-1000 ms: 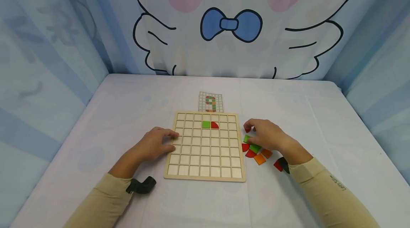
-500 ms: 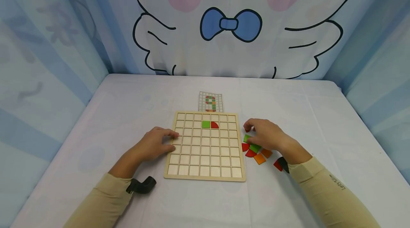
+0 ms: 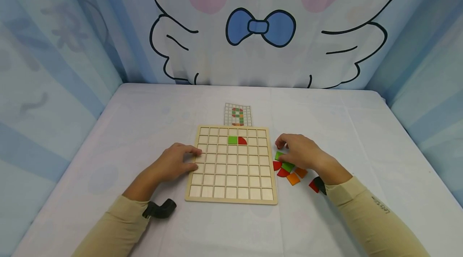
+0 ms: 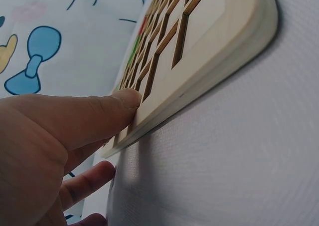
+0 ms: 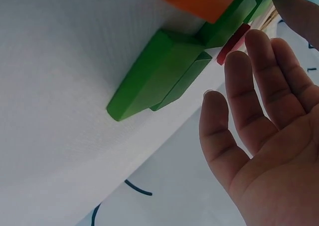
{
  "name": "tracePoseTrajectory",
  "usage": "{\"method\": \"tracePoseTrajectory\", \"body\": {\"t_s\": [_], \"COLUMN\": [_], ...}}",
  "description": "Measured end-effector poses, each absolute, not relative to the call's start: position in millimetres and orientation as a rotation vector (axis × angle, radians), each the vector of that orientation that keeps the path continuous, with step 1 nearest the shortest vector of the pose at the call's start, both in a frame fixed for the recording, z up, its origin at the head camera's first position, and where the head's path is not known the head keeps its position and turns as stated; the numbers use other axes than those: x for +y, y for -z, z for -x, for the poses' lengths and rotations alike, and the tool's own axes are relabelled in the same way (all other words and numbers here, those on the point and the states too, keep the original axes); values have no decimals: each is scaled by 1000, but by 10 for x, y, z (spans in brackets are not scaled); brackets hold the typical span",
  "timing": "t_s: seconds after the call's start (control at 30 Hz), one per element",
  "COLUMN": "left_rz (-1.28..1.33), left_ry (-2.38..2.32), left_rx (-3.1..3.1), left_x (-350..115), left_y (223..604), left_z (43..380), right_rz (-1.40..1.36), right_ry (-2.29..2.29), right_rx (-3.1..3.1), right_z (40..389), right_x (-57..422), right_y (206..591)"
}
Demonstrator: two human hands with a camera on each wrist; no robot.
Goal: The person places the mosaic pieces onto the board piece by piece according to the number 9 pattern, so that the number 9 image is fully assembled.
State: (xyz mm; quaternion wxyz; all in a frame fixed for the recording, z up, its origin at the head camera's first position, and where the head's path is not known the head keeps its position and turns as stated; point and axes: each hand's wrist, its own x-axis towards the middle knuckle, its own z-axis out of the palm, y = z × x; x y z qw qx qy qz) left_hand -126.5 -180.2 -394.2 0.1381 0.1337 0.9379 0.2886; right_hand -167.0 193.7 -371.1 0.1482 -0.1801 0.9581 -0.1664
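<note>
A blue-and-white patterned side cloth [image 3: 47, 88] is hung at the far left, and beside it a tabletop [image 3: 347, 140] is covered in white, its corners rounded at the far end. From a tan left sleeve [image 3: 112, 221], with a black fitting [image 3: 160, 209] fastened at the wrist, the left hand [image 3: 177, 162] is extended; its fingers are held apart and relaxed, and the left rim of a wooden grid board [image 3: 231, 200] is touched by thumb and fingertips. The board is laid flat at mid-tabletop, with a green square [image 3: 233, 140] and a red quarter-round [image 3: 242, 141] seated side by side in its second row from the far edge. A patterned card [image 3: 248, 112] is partly covered by the far rim. Behind, the room is closed off by a back cloth [image 3: 217, 62] printed with a blue bow tie [image 3: 261, 27]. Right of the board, loose pieces [image 3: 293, 179] — red, green and orange — are scattered. Above them the right hand [image 3: 302, 151] is held with loosely bent, separated fingers; whether a piece is touched cannot be told. The far right is bounded by another pale blue cloth [image 3: 427, 72].
</note>
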Motion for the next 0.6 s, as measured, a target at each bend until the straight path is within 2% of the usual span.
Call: {"method": "tracePoseTrajectory", "body": {"t_s": [0.6], "left_rz": [-383], "left_ry": [-844], "left_rx": [2710], "left_x": [-1803], "left_y": [3950], "left_z": [1268], "right_rz": [458], "right_ry": [520], "right_rx": [2745], "right_z": [1699], "right_x": [1968], "right_y": [3678]}}
